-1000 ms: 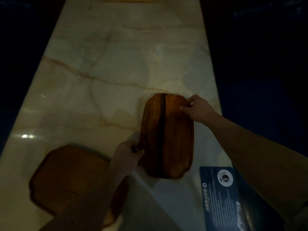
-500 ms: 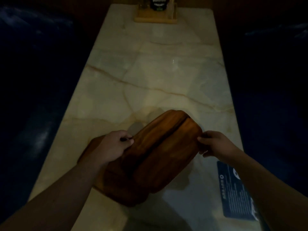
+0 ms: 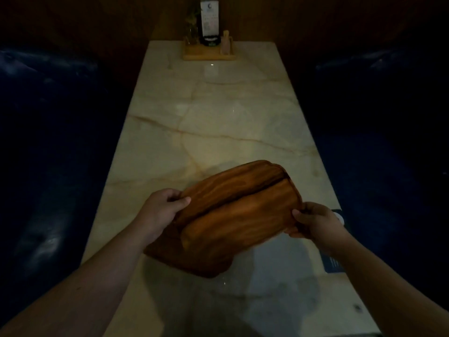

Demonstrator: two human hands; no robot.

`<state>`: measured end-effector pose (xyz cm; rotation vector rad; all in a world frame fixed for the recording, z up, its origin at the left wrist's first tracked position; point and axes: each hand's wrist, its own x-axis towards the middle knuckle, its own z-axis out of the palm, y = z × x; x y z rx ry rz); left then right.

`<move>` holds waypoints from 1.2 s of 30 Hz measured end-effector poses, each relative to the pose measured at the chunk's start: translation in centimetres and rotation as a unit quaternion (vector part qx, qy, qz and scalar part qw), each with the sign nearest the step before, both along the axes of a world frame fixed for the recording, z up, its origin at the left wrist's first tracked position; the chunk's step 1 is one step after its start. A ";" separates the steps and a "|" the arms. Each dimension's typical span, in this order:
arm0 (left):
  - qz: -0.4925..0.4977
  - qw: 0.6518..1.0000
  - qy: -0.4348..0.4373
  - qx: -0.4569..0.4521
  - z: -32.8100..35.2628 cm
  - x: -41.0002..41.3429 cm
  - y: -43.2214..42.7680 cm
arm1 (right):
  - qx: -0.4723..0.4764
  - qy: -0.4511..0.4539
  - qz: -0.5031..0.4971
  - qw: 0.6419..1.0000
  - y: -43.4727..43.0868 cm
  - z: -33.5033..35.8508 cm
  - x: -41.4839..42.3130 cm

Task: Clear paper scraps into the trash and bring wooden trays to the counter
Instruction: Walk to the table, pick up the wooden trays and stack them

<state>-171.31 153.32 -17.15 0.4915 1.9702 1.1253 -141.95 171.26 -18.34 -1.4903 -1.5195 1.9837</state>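
A brown two-compartment wooden tray [image 3: 239,203] is held tilted above the marble table [image 3: 218,122]. My left hand [image 3: 161,210] grips its near-left end and my right hand [image 3: 313,221] grips its right end. Under it lies a second wooden tray [image 3: 194,262], resting on the table and mostly hidden by the upper tray. No paper scraps are visible in the dim light.
A wooden condiment stand [image 3: 209,48] with a menu card sits at the table's far end. A dark blue card [image 3: 334,262] lies at the right edge, partly behind my right arm. Dark blue benches [image 3: 48,142] flank the table on both sides.
The divided tray has been carried left over the second tray and turned crosswise. The view has tilted up, revealing the far end of the table.
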 end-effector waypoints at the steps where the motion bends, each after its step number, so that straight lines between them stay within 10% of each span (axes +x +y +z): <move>1: 0.021 0.999 -0.025 0.002 0.0 0.5 -0.5 | -0.006 0.009 -0.016 1.000 -0.6 -0.1 0.4; 15: 0.106 0.993 -0.039 -0.019 -1.0 1.2 -7.1 | -0.071 0.028 0.024 0.997 -8.1 -1.4 2.1; 36: -0.169 0.975 0.107 -0.095 -6.4 -14.3 -5.4 | 0.045 -0.200 0.044 0.978 -13.7 -5.0 -9.5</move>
